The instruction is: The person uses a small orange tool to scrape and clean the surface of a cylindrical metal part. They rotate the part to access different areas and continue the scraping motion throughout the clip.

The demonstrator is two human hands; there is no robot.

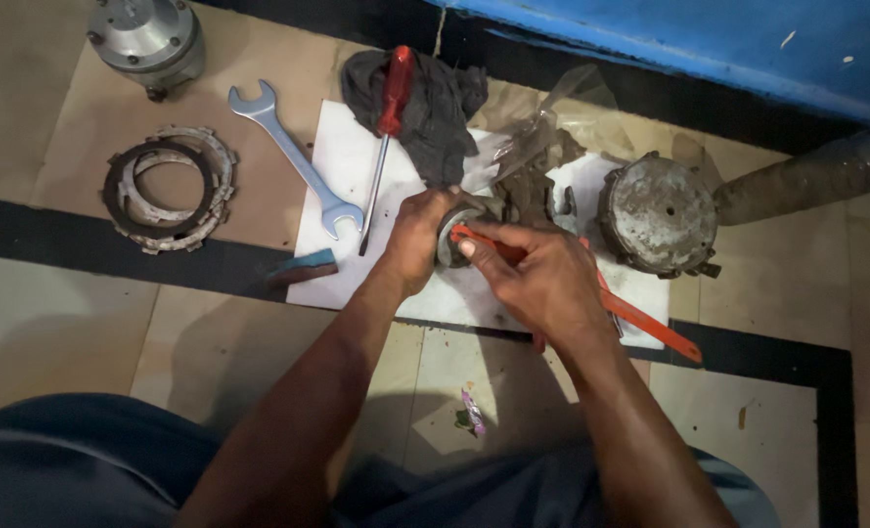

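Two hands (484,259) on round grimy metal part (457,230), flat orange blade (650,328).

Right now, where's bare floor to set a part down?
Free: tile left of the ring stack; pale tile below the white sheet, near the knees. Crowded: the sheet, with wrench, screwdriver, rag, both hands, round housing.

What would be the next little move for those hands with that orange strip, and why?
Probably draw the orange blade across the round metal part. The left hand grips the part over the white sheet, and the right hand already presses the blade's end onto its edge.
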